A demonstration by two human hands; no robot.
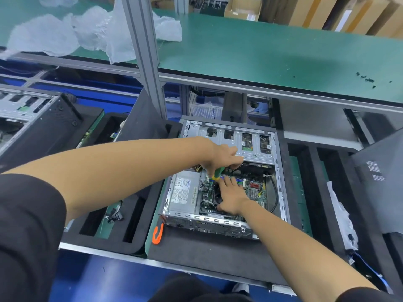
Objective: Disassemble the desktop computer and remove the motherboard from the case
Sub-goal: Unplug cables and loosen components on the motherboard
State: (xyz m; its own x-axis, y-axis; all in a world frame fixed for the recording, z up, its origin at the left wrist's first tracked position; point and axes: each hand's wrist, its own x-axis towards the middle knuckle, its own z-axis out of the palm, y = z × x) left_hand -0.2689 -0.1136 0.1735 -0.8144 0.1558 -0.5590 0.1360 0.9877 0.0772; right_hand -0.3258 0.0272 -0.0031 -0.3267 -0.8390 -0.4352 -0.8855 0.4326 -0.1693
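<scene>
The long green-topped upper surface runs across the back of the station, carrying crumpled clear plastic wrap at its left end and a scatter of small dark screws near its right, likely parked there out of the way. Below it, on the black foam-padded lower surface, lies the open grey steel desktop computer case, laid on its side so its inside faces up and both hands can reach in from above. A silver boxed power supply still sits in the case's left part. The green motherboard lies flat on the case floor to the right of that supply, still inside, so I judge the removal not yet done.

The left hand reaches over the drive cage, its grip curled round a green-and-yellow-handled screwdriver that is pointed down at the board's upper left area, presumably at a mounting screw; the tip itself is hidden. The right hand rests on the board with fingers spread and straight, holding nothing, apparently steadying the work near the tool. A small orange hook-shaped plastic tool lies on the foam just beside the case's near left corner, within easy reach.
</scene>
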